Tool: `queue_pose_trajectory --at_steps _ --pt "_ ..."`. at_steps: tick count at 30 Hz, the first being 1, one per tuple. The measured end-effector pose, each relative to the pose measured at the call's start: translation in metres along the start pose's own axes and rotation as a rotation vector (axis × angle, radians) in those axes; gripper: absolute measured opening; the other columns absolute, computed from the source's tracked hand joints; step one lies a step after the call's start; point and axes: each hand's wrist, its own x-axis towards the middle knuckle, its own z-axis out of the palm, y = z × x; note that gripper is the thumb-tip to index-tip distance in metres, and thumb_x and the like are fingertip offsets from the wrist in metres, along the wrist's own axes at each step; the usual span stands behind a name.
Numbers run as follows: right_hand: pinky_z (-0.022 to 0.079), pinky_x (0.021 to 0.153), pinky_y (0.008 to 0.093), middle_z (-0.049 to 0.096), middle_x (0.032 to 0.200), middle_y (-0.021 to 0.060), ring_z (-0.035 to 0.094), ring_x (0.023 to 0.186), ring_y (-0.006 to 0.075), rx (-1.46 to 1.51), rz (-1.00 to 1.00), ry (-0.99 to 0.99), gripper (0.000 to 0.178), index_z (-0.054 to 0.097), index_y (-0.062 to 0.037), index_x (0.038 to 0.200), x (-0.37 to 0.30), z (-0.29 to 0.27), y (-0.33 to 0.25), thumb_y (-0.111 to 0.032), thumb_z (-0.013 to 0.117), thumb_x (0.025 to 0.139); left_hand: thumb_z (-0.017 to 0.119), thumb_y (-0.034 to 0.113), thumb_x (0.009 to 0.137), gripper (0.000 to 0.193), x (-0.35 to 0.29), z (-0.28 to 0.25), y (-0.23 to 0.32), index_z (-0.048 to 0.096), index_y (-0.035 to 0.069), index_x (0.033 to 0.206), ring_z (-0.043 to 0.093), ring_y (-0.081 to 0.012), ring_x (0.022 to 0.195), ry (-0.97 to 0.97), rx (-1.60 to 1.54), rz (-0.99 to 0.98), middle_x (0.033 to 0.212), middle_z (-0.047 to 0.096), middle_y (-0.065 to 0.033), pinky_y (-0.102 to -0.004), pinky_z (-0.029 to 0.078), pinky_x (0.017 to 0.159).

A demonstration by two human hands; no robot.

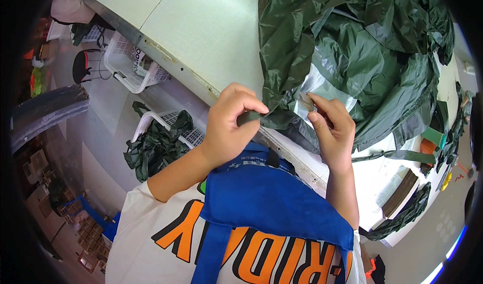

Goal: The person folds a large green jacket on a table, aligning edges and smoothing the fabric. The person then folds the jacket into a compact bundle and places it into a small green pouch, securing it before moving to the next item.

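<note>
A big heap of dark green coated fabric (347, 52) lies crumpled on the white table ahead of me. My left hand (226, 125) is closed at its left edge, thumb and forefinger pinching a narrow green fabric strip (250, 117) that runs toward the heap. Over a silvery-white patch (322, 85) in the fabric, my right hand (334, 128) is bent into a pinch. Something small and greyish shows at its fingertips, too indistinct to name.
The white tabletop (201, 27) has a worn edge. Below it on the left stand a white basket (132, 80) and another basket (190, 134) with green fabric (156, 150) spilling out. A green spool (433, 137) and a green strap (402, 155) lie at right.
</note>
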Motion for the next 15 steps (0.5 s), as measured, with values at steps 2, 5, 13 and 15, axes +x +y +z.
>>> queue_pose_trajectory --at_steps 2,5,13,15 --pt "0.041 0.058 0.0266 0.055 0.073 0.0059 0.050 0.063 0.0147 0.030 -0.021 0.027 0.031 0.068 -0.0028 0.108 -0.002 0.005 0.006 -0.009 0.073 0.078 0.051 -0.009 0.076 0.020 0.003 0.002 -0.002 0.054 0.005 0.092 0.054 -0.0142 0.090 0.003 -0.370 -0.219 0.111 0.057 -0.0109 -0.0271 0.043 0.078" --pt "0.042 0.058 0.0265 0.054 0.074 0.0061 0.050 0.063 0.0148 0.040 -0.094 0.038 0.034 0.068 -0.0033 0.109 -0.002 0.011 0.012 -0.010 0.074 0.077 0.042 0.000 0.086 0.012 0.006 -0.001 0.000 0.044 0.006 0.097 0.053 -0.0177 0.103 -0.041 -0.832 -0.469 0.127 0.053 -0.0170 -0.0324 0.041 0.093" --pt "0.043 0.056 0.0265 0.056 0.075 0.0063 0.053 0.061 0.0145 0.023 -0.153 0.057 0.036 0.069 -0.0056 0.110 0.007 0.028 0.001 -0.009 0.076 0.075 0.038 0.004 0.089 0.010 0.009 -0.001 0.011 0.040 0.006 0.098 0.053 -0.0239 0.111 -0.040 -1.091 -0.544 0.126 0.052 -0.0221 -0.0401 0.041 0.099" --pt "0.043 0.056 0.0265 0.056 0.075 0.0064 0.053 0.061 0.0147 0.028 -0.155 0.066 0.035 0.069 -0.0055 0.110 0.007 0.029 0.002 -0.009 0.076 0.075 0.038 0.004 0.089 0.010 0.009 -0.001 0.010 0.040 0.006 0.098 0.053 -0.0239 0.111 -0.046 -1.113 -0.546 0.126 0.051 -0.0222 -0.0400 0.041 0.099"
